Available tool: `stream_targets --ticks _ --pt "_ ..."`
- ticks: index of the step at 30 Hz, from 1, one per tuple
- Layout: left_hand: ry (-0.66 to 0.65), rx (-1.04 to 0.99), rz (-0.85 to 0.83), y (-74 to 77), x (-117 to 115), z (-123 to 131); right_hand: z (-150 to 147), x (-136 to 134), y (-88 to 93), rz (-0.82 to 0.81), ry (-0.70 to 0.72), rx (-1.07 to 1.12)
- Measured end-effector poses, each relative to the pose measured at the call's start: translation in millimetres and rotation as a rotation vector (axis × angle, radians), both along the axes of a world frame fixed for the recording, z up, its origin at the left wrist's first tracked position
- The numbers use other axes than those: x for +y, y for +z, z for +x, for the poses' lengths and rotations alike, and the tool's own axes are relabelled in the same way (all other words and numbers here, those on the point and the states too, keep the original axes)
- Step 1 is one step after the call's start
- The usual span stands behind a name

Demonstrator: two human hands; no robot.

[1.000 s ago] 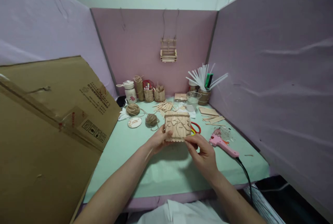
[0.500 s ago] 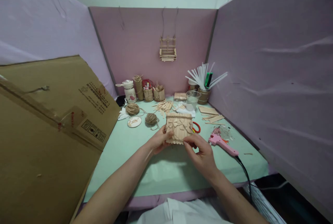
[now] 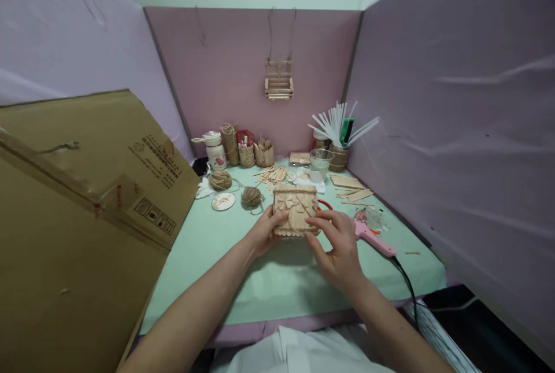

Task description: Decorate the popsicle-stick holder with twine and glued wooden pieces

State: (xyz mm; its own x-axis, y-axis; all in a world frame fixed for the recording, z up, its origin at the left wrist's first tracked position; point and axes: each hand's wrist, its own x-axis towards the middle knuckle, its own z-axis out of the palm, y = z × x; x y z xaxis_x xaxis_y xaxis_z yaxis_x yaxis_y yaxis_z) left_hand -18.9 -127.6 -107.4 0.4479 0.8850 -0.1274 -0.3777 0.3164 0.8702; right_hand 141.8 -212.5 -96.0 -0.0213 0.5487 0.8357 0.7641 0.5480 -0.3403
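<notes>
A small panel made of wooden craft sticks (image 3: 295, 206), decorated with leaf-like wooden pieces, is held above the green table (image 3: 269, 280) at the centre. My left hand (image 3: 264, 232) grips its lower left edge, thumb on the front face. My right hand (image 3: 336, 246) holds its lower right corner, fingers curled against the front and the edge. Red-handled scissors (image 3: 324, 205) lie just behind the panel.
A pink glue gun (image 3: 373, 238) with a black cord lies right of my right hand. Twine balls (image 3: 252, 195), a round disc (image 3: 224, 201), loose sticks (image 3: 349, 187), a plastic cup (image 3: 322, 160) and jars stand at the back. A large cardboard box (image 3: 78, 217) fills the left side.
The panel has dropped slightly and tilted toward the table. My right hand moved up from below the panel's bottom edge onto its right corner, fingers spreading over it.
</notes>
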Motion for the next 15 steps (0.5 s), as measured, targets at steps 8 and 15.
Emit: stream_targets --ticks 8,15 --pt "0.031 0.011 0.033 0.1 -5.2 4.0 -11.2 19.9 7.7 -0.029 -0.065 -0.102" --pt "0.014 0.006 0.025 1.2 -6.9 6.0 -10.8 24.9 6.2 0.004 -0.073 -0.157"
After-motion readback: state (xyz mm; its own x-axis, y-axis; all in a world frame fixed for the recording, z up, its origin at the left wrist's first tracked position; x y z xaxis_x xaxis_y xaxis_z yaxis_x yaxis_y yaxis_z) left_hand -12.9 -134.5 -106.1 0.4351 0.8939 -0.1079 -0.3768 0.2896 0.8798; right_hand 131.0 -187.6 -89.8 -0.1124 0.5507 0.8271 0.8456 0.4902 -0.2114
